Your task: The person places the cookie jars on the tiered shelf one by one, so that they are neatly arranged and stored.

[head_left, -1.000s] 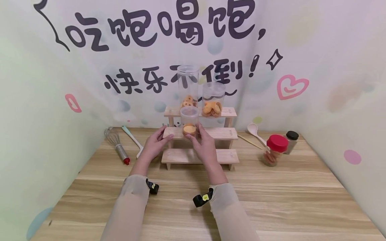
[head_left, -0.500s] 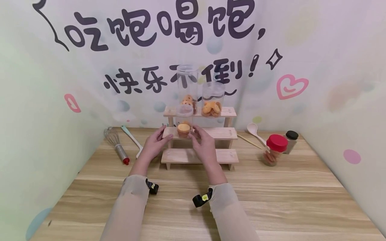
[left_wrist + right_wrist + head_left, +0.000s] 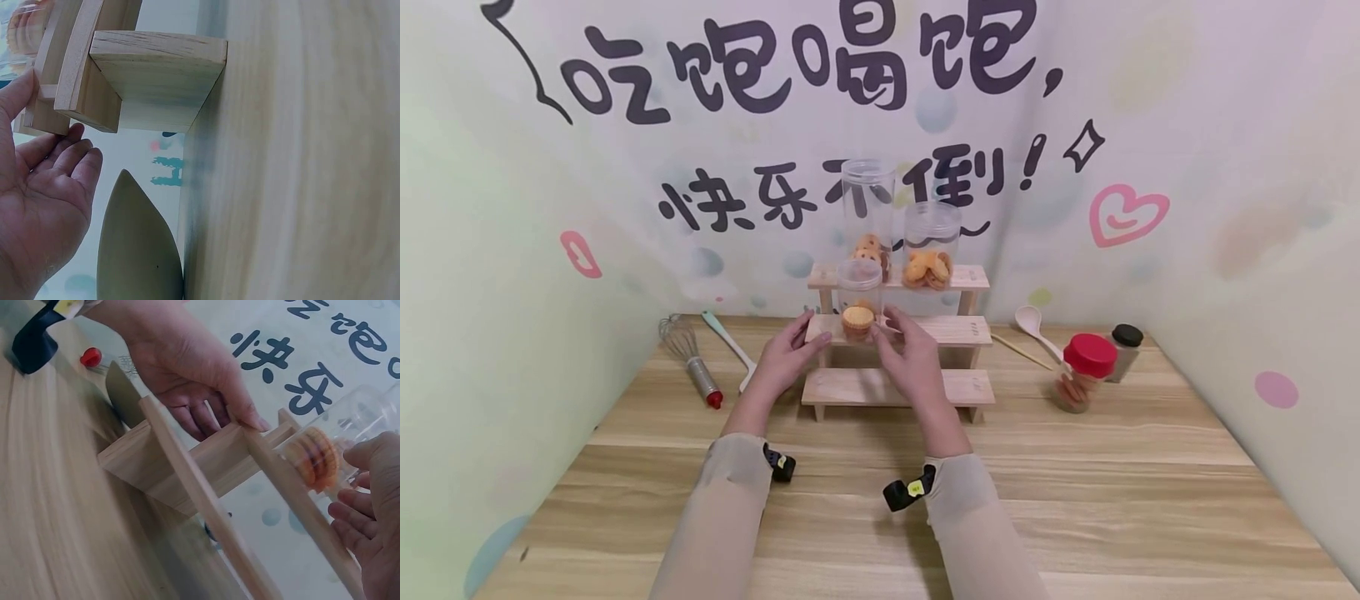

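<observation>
A clear jar (image 3: pixel 859 287) with round biscuits stands upright on the middle step of a wooden tiered shelf (image 3: pixel 943 331). My left hand (image 3: pixel 788 350) holds the left end of that step, thumb on top and fingers underneath, as the left wrist view also shows. Beside the jar's right side is my right hand (image 3: pixel 912 354), fingers loosely bent and not wrapped around it. Its thumb tip is close to the jar; whether they touch I cannot tell. On the top step stand a tall clear jar (image 3: pixel 868 208) with cookies and a wider clear jar (image 3: pixel 931 242) with cookies.
On the left of the table lie a whisk (image 3: pixel 692 362) and a spatula (image 3: pixel 730 343). To the right are a white spoon (image 3: pixel 1037 329), a thin wooden stick (image 3: pixel 1022 352), a red-lidded jar (image 3: pixel 1086 375) and a black-lidded jar (image 3: pixel 1125 350). A printed cloth hangs behind.
The biscuit jar has shifted a little left along the middle step. My right hand has loosened from it and drawn slightly right. My left hand has stayed on the shelf end.
</observation>
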